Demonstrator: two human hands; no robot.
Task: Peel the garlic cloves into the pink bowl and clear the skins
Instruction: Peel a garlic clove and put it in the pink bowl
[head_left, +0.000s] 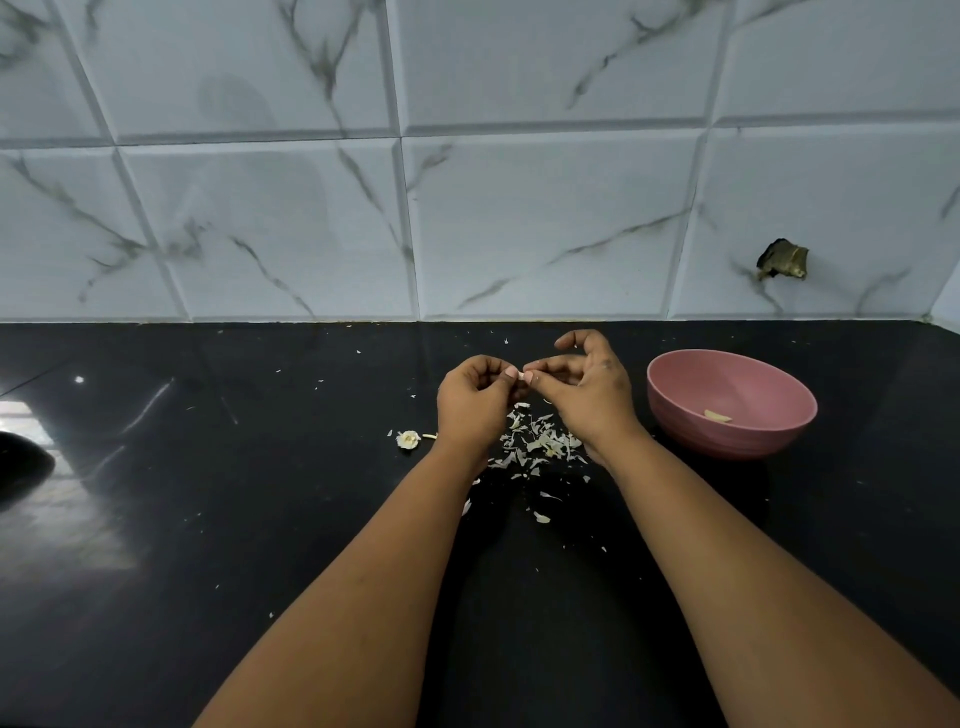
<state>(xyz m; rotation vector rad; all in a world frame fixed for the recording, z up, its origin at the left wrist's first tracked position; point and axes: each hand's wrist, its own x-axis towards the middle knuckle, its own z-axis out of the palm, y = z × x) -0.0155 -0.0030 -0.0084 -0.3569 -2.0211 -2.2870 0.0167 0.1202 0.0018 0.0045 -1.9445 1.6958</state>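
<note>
Black countertop (208, 519) runs to a tiled wall (519, 208). Both hands pinch one garlic clove (514, 375): left hand (470, 402) curled, right hand (587, 387) with forefinger raised. Skins (540, 444) lie beneath. Pink bowl (675, 410) sits right, holding a peeled clove (717, 415). Bare counter spreads left and near.

Counter (208, 519): glossy black, pale window glare on its left part, speckled with tiny white flecks.

Wall tiles (519, 208) at the far side: pale grey-white, marbled with dark grey veins, grout lines a shade darker. A dark brownish broken patch (783, 259) marked one tile at the right.

Bowl (675, 410) on the right: matt dusty pink inside and out; one cream-yellow clove (717, 415) lay in it.

Skins (540, 441) near the middle: off-white to pale grey-green scraps.

Garlic base (408, 439) to the left: cream with a yellowish centre.

Clove (514, 373) between the fingertips: pale pinkish white.
</note>
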